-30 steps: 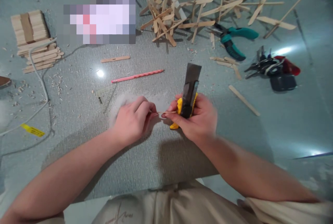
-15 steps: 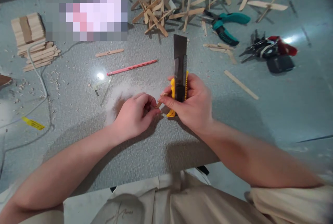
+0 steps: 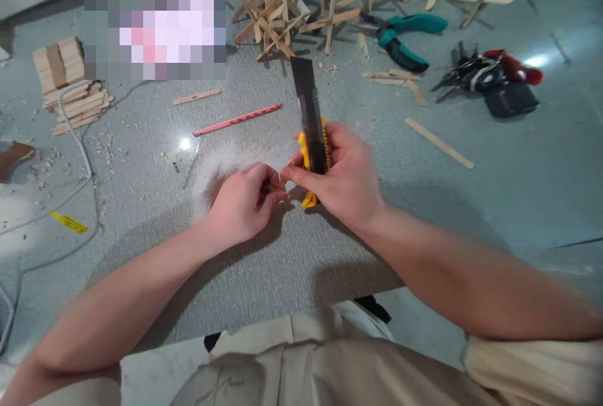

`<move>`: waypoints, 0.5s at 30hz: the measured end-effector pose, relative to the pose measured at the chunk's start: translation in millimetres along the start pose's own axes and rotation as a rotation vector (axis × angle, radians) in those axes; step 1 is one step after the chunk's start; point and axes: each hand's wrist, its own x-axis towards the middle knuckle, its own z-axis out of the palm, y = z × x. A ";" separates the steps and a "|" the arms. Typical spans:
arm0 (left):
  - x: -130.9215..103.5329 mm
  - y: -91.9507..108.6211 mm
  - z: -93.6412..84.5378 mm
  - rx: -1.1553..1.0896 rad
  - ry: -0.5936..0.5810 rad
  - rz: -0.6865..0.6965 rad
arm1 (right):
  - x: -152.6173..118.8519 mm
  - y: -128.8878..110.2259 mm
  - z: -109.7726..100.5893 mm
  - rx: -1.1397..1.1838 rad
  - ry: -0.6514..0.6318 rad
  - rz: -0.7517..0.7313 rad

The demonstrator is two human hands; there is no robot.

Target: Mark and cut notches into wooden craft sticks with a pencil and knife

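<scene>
My right hand [image 3: 351, 173] is closed around a yellow and black utility knife [image 3: 311, 132], its wide dark blade pointing up and away from me. The thumb and a fingertip of that hand also touch a small piece of wooden craft stick [image 3: 283, 181]. My left hand [image 3: 247, 202] pinches the same piece from the other side, and most of it is hidden by fingers. Both hands are just above the table, over a patch of white powder [image 3: 230, 154]. Beyond them lies a pink pencil [image 3: 235, 120].
Crossed craft sticks [image 3: 271, 22] pile up at the back, beside teal-handled pliers [image 3: 402, 48]. Keys [image 3: 475, 76] lie at right, near a loose stick [image 3: 438, 142]. Stacked sticks [image 3: 59, 70], a cable [image 3: 78, 142] and wood shavings [image 3: 108, 148] are at left.
The utility knife's blade has tilted to the left, and my right hand has shifted slightly left, closer to my left hand. Both hands keep their hold.
</scene>
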 end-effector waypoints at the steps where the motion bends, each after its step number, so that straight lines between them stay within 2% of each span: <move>1: -0.6 -0.5 -0.1 0.009 0.015 0.000 | 1.0 2.0 0.0 0.011 -0.010 0.000; 4: -3.7 -3.3 -0.1 0.045 0.106 0.012 | 4.7 8.7 -0.9 0.129 -0.039 0.044; 9: -8.4 -8.2 2.2 0.135 0.194 0.098 | 11.8 13.3 -8.0 0.233 0.017 0.066; 12: -8.9 -10.7 2.0 0.377 0.230 0.149 | 16.6 11.6 -14.5 0.308 0.015 0.102; 15: -7.1 -15.5 -2.9 0.557 0.220 0.143 | 22.2 9.8 -21.8 0.486 -0.054 0.067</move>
